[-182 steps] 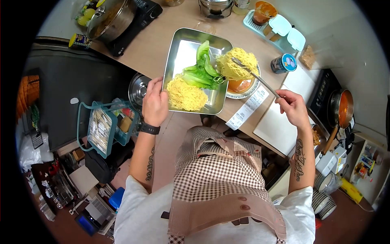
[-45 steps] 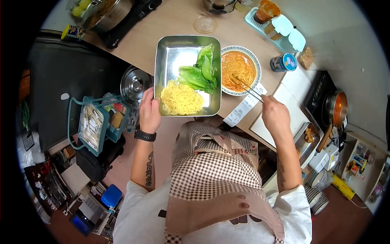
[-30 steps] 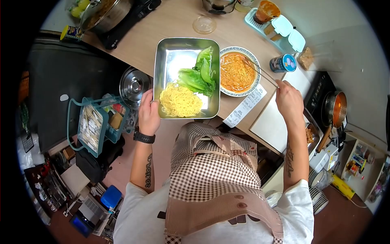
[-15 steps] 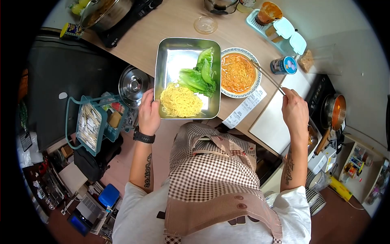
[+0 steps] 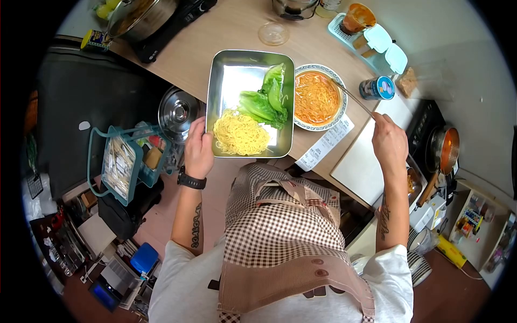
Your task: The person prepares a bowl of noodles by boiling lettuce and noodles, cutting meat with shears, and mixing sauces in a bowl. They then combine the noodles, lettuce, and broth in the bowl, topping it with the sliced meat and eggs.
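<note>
My left hand point(image 5: 198, 149) grips the lower left edge of a metal tray point(image 5: 229, 86). Inside it, yellow noodles point(image 5: 240, 133) lie in the near left part and green lettuce leaves point(image 5: 265, 99) at the right. Just right of the tray is a patterned bowl point(image 5: 319, 127) filled with noodles in orange-red soup point(image 5: 316, 98). Closed around the near end of the chopsticks point(image 5: 356, 100) is my right hand point(image 5: 389, 139); their far tips reach the bowl's right rim. The tray partly overlaps the bowl's left side.
A receipt point(image 5: 325, 144) lies below the bowl. A blue can point(image 5: 377, 88) and a light-blue rack point(image 5: 366, 46) stand at right. A clear lid point(image 5: 273, 33) lies behind the tray. A pan point(image 5: 446, 145) sits far right, a pot point(image 5: 141, 21) upper left.
The chopsticks now look closer together. Both hands, the tray and the bowl hold nearly the same places, with a very slight shift of the whole view.
</note>
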A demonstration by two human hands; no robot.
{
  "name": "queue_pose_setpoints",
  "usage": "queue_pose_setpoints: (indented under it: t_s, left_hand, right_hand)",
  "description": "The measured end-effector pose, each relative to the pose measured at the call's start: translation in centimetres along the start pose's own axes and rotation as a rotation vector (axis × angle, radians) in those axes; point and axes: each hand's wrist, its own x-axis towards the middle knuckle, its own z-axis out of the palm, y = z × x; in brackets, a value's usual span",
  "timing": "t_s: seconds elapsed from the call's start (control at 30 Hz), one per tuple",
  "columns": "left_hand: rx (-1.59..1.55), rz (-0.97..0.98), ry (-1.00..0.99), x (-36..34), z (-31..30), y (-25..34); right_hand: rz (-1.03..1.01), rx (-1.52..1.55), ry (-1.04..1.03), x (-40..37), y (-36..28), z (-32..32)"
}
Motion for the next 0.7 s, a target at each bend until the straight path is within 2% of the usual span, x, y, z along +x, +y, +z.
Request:
queue_pose_setpoints:
  t_s: [0.23,0.27,0.37,0.47,0.57,0.6,0.7]
  left_hand:
    - [-0.007,-0.014,-0.016,-0.1,0.1,0.1]
    - [-0.004,-0.007,-0.021,-0.1,0.2,0.0]
    - [-0.007,0.017,-0.030,0.0,0.6,0.0]
    - [-0.048,0.020,-0.048,0.0,0.8,0.4]
    - [-0.021,0.037,-0.035,-0.6,1.0,-0.2]
    - [-0.031,0.038,-0.023,-0.4,1.4,-0.1]
    - [-0.029,0.048,-0.029,-0.2,1.4,0.0]
  right_hand:
    - [-0.010,0.217,0.051,-1.1,-3.0,-4.0]
    - [-0.091,0.330,0.136,-0.8,-3.7,-3.4]
    - [-0.208,0.396,0.124,1.4,-7.7,-0.8]
    - [-0.234,0.347,0.092,2.7,-8.3,1.5]
    - [-0.175,0.358,0.048,2.2,-8.1,-0.2]
    - [-0.121,0.464,0.067,1.9,-7.0,-1.6]
    - [-0.114,0.462,0.118,1.4,-6.5,-3.8]
